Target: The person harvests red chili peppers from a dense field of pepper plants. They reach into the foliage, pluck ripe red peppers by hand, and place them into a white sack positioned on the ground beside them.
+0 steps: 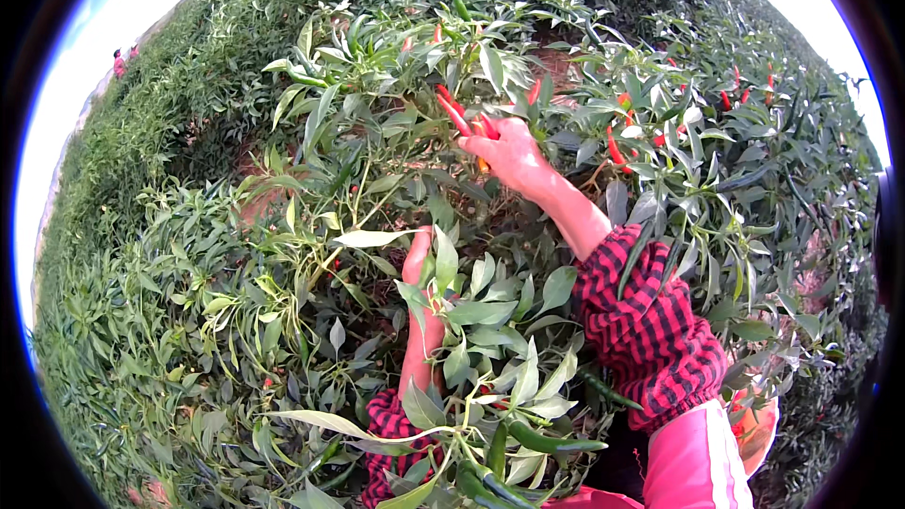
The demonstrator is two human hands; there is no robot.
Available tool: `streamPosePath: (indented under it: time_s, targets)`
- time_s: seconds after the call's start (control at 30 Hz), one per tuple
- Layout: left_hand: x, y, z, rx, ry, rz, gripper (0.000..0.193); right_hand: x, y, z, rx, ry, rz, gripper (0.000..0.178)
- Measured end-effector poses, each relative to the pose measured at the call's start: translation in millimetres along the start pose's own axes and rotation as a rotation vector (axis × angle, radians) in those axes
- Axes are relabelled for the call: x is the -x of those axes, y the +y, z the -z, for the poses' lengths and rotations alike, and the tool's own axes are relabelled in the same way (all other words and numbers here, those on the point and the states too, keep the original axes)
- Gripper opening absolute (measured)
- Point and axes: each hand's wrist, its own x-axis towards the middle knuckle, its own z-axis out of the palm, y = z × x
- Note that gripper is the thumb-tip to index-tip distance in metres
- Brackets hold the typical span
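Left of centre, the left hand point(418, 269) reaches into the chilli plant point(377, 160), its fingers hidden by leaves, so its grip cannot be told. Above centre, the right hand point(509, 155) is closed around red chillies point(460, 118). At right, more red pods point(615, 146) hang.

Bright daylight, blown-out sky, fisheye-bent dark rim.

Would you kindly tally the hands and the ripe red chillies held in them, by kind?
Hands: 2, the right hand and the left hand among the leaves.
Red chillies held in the right hand: about 3; more may be hidden.
Total: about 5.
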Motion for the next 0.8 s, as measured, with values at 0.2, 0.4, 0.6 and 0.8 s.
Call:
streamPosePath:
  time_s: [0.2,0.4,0.6,0.8]
  targets:
    - [-38,1,-44,-0.982,-0.106,-0.519,0.025,31,11,49,-0.275,0.03,-0.323,0.022]
    - [-91,41,-89,-0.601,-0.29,-0.293,0.025,45,13,27,-0.672,-0.055,-0.312,0.025]
    - [-89,29,-98,-0.207,-0.426,-0.063,0.011,62,15,44,-0.948,-0.179,-0.349,0.016]
    - [-62,16,-83,0.084,-0.45,0.031,0.023,94,20,57,-1.197,-0.441,-0.224,0.021]
